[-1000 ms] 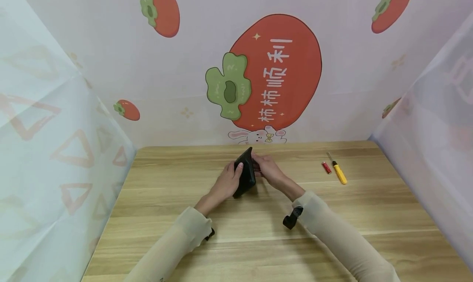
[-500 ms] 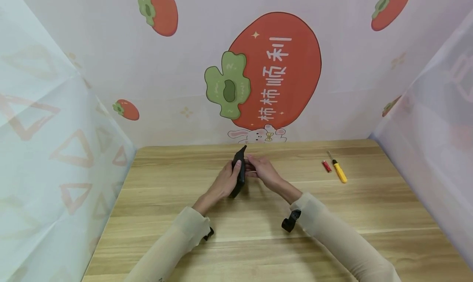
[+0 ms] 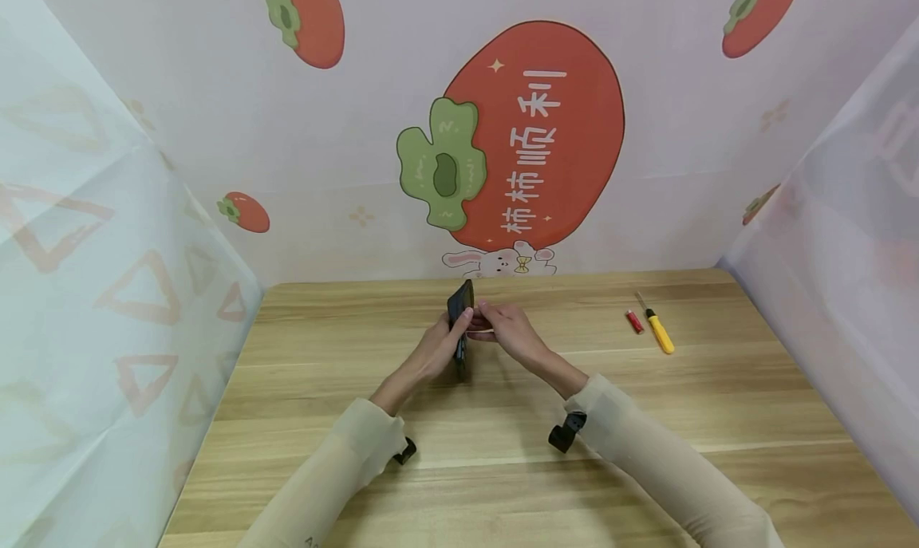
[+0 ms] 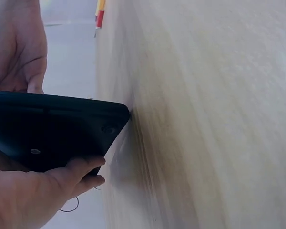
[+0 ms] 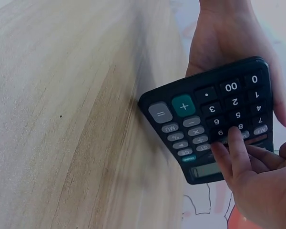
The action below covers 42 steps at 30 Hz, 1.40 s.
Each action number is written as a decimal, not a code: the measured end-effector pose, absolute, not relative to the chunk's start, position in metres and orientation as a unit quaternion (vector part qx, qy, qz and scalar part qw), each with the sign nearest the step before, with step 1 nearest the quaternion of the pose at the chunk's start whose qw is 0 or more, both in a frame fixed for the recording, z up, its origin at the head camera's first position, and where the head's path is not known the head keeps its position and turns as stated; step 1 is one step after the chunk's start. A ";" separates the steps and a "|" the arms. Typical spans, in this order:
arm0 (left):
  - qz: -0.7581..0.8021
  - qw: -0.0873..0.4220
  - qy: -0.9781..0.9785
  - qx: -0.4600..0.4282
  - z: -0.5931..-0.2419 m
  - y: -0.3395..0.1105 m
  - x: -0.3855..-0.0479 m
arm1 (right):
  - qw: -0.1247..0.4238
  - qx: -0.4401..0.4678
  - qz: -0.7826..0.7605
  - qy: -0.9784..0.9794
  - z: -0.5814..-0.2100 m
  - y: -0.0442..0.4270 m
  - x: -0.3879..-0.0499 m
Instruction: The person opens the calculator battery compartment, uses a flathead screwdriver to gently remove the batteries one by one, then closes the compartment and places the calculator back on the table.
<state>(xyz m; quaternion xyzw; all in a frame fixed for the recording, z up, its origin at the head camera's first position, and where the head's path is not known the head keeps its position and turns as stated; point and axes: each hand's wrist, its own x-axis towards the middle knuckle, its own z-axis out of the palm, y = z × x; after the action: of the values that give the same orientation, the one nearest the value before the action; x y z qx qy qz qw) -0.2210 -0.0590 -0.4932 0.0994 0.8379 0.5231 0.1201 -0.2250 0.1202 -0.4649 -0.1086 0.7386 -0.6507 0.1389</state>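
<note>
A black calculator (image 5: 224, 102) stands on edge on the wooden table, its lower corner touching the surface. My left hand (image 3: 436, 348) grips it, with the thumb along one edge and fingers on the back (image 4: 47, 133). Grey and black keys, a green plus key and a small display show in the right wrist view. Beside the keypad side is my right hand (image 3: 518, 337), its fingertips (image 5: 236, 138) over or on the keys by the display. Contact cannot be told for every finger. No object shows in that hand.
To the right on the table (image 3: 574, 484) lie a small red battery-like cylinder (image 3: 635, 322) and a yellow-handled screwdriver (image 3: 660, 333). A patterned cloth backdrop (image 3: 359, 133) rises behind the table's far edge and at both sides.
The calculator has turned in my left hand from a slanted pose to nearly edge-on in the head view, shifting slightly left. My right hand has followed a little to the left.
</note>
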 end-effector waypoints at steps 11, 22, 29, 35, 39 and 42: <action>0.610 0.164 0.773 0.064 -0.490 -0.065 -0.223 | 0.130 -0.118 -0.630 0.757 -0.461 0.121 -0.222; 0.700 0.181 0.690 0.045 -0.488 -0.070 -0.223 | 0.089 -0.163 -0.556 0.810 -0.455 0.131 -0.225; 0.745 0.182 0.638 0.064 -0.488 -0.070 -0.221 | 0.003 -0.126 -0.475 0.871 -0.458 0.134 -0.227; 0.764 0.183 0.616 0.058 -0.486 -0.069 -0.221 | 0.007 -0.086 -0.466 0.881 -0.464 0.135 -0.232; 0.769 0.184 0.611 0.040 -0.485 -0.070 -0.221 | 0.038 -0.072 -0.490 0.868 -0.465 0.136 -0.233; 0.772 0.187 0.607 0.031 -0.485 -0.071 -0.221 | 0.061 -0.059 -0.511 0.856 -0.465 0.136 -0.235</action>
<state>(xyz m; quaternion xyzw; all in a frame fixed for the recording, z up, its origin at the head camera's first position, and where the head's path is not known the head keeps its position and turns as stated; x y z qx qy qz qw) -0.2206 -0.0712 -0.4853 0.0308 0.6066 0.7720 0.1874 -0.2347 0.1364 -0.4655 -0.0586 0.8556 -0.5107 0.0614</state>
